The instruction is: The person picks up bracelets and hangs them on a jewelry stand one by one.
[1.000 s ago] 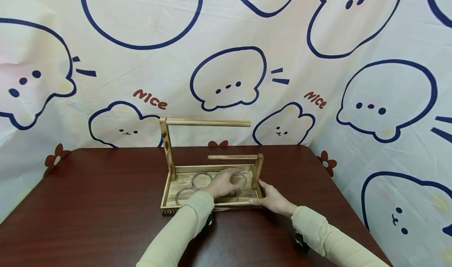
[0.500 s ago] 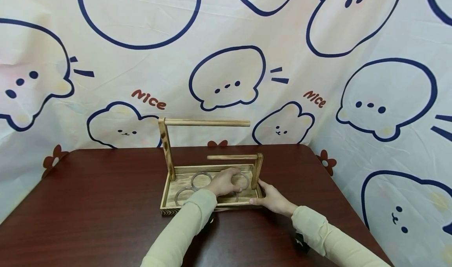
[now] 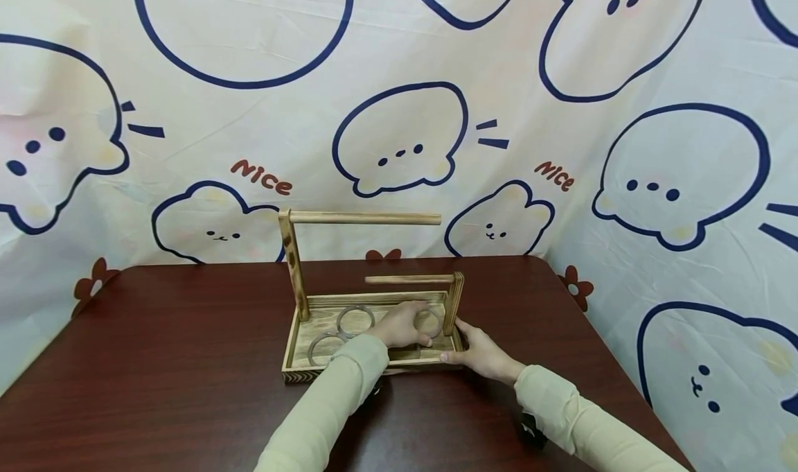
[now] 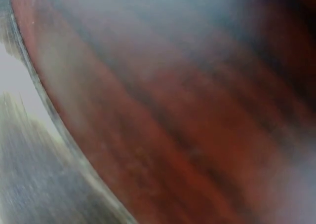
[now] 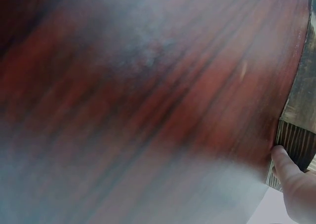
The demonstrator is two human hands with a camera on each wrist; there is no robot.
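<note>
We judge the pale-brown, dark-grained wooden tray stand (image 3: 302, 376) stiff and fairly light, with a dry, faintly rough surface that should not slip much. It sits flat on the dark red-brown wooden table (image 3: 156, 354), just below the centre of the head view. With the tray's middle as our clock and twelve away from the person, a tall wooden post (image 3: 293, 264) rises at ten o'clock and a short wooden post (image 3: 454, 304) at two. Their round rods, the upper rod (image 3: 364, 218) and the lower rod (image 3: 408, 279), each end free, so we think both poor places to lift by; the low walls look sounder.

The right hand (image 3: 483, 351) has hold of the tray at three to four o'clock, its thumb at the front rim. The left hand (image 3: 402, 325) reaches inside, fingers bent; we cannot tell how far its grip is closed or whether it has anything. Greyish, see-through rings (image 3: 356, 306) lie at eight, eleven and between two and three o'clock. They look thin, smooth and perhaps brittle; we would pinch one lightly by its edge.
</note>
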